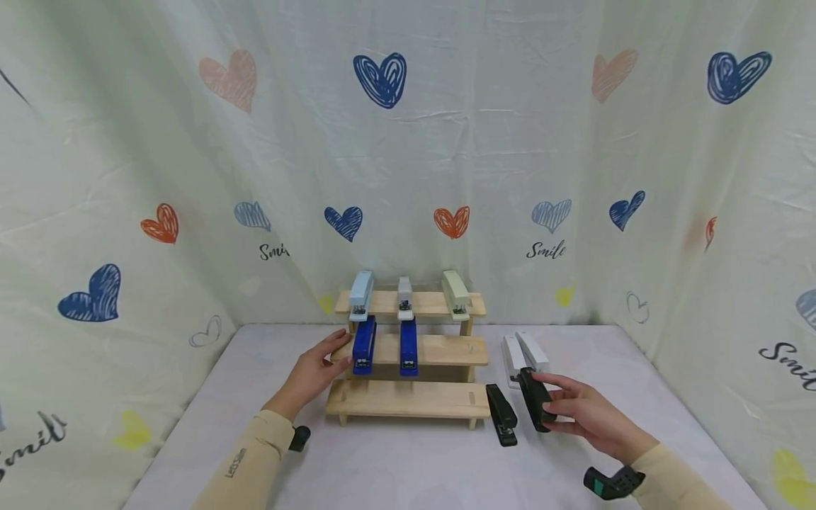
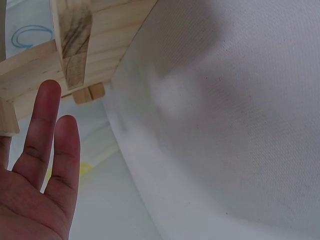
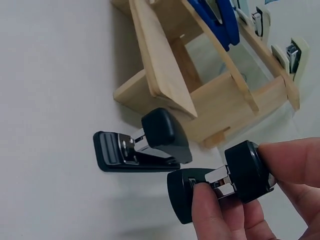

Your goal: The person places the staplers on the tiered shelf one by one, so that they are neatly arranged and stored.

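My right hand (image 1: 589,418) pinches a black stapler (image 1: 534,400) between thumb and fingers; the right wrist view shows its jaws parted. Left of it, a second black stapler (image 1: 501,414) lies on the table beside the lowest shelf. My left hand (image 1: 315,372) touches the left end of the middle tier of a wooden three-tier rack (image 1: 408,399), two straight fingers (image 2: 66,150) showing in the left wrist view. On that tier sit two dark blue staplers (image 1: 364,346). A light blue stapler (image 1: 361,294), a grey stapler (image 1: 404,296) and a pale green stapler (image 1: 455,294) line the top tier.
Two white staplers (image 1: 532,350) stand on the table behind the held black one, right of the rack. A white cloth (image 1: 395,467) covers the table. Behind and on both sides hangs a curtain (image 1: 408,163) printed with hearts.
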A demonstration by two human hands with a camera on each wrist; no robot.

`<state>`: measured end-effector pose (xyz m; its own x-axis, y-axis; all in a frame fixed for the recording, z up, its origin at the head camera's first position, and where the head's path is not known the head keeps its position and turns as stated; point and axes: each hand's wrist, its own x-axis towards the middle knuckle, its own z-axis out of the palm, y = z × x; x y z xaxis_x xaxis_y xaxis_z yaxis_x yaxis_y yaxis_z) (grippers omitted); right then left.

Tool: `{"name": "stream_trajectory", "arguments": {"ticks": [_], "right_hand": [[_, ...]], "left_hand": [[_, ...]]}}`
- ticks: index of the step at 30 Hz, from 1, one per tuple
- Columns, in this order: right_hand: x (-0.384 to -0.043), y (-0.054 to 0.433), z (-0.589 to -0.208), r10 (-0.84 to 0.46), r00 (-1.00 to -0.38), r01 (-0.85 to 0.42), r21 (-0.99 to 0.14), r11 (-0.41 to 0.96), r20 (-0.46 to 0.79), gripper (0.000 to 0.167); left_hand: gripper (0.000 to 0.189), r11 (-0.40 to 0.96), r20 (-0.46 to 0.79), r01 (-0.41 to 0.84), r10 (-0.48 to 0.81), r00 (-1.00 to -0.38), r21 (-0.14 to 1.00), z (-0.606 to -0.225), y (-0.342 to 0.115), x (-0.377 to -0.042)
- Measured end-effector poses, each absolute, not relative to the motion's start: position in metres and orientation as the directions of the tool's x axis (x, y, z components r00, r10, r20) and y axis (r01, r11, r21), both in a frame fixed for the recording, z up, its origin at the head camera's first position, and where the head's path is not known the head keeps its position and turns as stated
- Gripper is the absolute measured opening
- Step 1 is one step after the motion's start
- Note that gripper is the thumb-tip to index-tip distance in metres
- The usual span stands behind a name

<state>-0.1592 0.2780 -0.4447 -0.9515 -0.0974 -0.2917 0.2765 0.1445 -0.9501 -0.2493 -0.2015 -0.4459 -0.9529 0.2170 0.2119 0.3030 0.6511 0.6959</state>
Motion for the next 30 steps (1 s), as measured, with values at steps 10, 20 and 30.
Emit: {"name": "stream_trajectory", "arguments": {"ticks": [10, 20, 30], "right_hand": [[-0.171, 0.270, -0.417, -0.153, -0.958, 0.218, -0.962, 0.163, -0.243, 0.058], [-0.188, 0.243, -0.397, -0.239, -0.949, 0.184, -0.977, 0.106, -0.204, 0.059], [-0.206, 0.196, -0.386, -0.237, -0.948, 0.200, -0.977, 0.070, -0.211, 0.056]], "left_hand": [[0.057, 0.647, 0.182, 0.281, 0.217, -0.959, 0.709, -0.448, -0.203, -0.254], [0.057, 0.640, 0.186, 0.289, 0.224, -0.957, 0.712, -0.447, -0.203, -0.253], [0.057, 0.646, 0.192, 0.292, 0.222, -0.956, 0.705, -0.448, -0.203, -0.253]]}}
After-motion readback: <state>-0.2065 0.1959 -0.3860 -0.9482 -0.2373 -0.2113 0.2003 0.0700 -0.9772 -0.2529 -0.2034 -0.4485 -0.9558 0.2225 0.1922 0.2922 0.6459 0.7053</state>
